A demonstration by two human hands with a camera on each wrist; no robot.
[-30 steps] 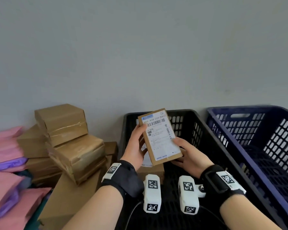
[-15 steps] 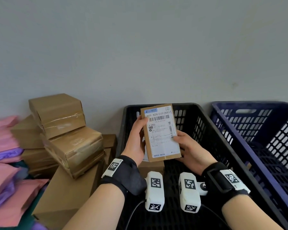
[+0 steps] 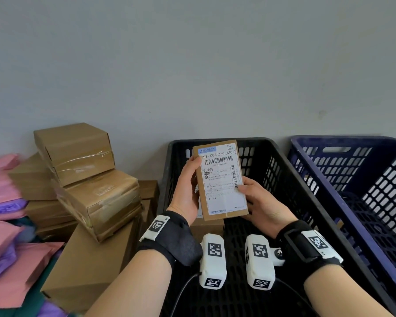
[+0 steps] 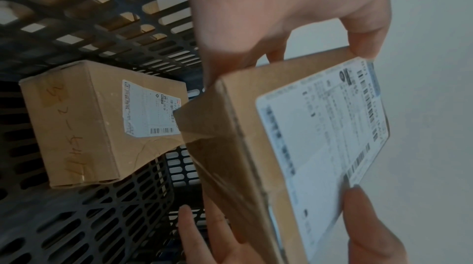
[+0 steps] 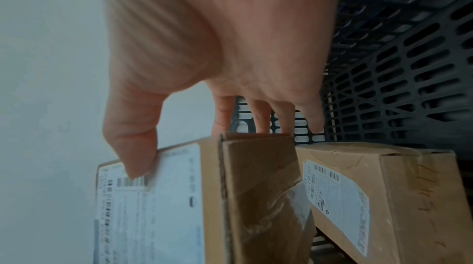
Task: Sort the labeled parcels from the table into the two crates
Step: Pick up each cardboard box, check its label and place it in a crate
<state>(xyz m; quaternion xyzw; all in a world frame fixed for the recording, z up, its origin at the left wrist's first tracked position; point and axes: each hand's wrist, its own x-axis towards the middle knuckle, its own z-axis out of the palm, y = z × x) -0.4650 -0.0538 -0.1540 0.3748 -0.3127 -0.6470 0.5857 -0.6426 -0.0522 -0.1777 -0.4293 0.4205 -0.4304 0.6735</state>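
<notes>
A flat brown parcel (image 3: 220,179) with a white shipping label facing me is held upright over the black crate (image 3: 295,179). My left hand (image 3: 188,188) grips its left edge, thumb on the front near the top. My right hand (image 3: 258,200) grips its right edge, thumb on the label. In the left wrist view the parcel (image 4: 294,147) is pinched between thumb and fingers; in the right wrist view the parcel (image 5: 179,197) is held likewise. A second labeled box (image 4: 102,122) (image 5: 384,197) lies on the black crate's floor beneath. The blue crate (image 3: 364,179) stands to the right.
A stack of taped brown cardboard boxes (image 3: 89,179) sits left of the black crate, against the grey wall. Pink and purple mailer bags (image 3: 5,213) pile up at the far left. A small brown box (image 3: 149,191) stands between the stack and the crate.
The parcel has been turned from tilted to nearly upright in both hands. The head view has shifted a little, so the crates and boxes sit slightly higher in frame.
</notes>
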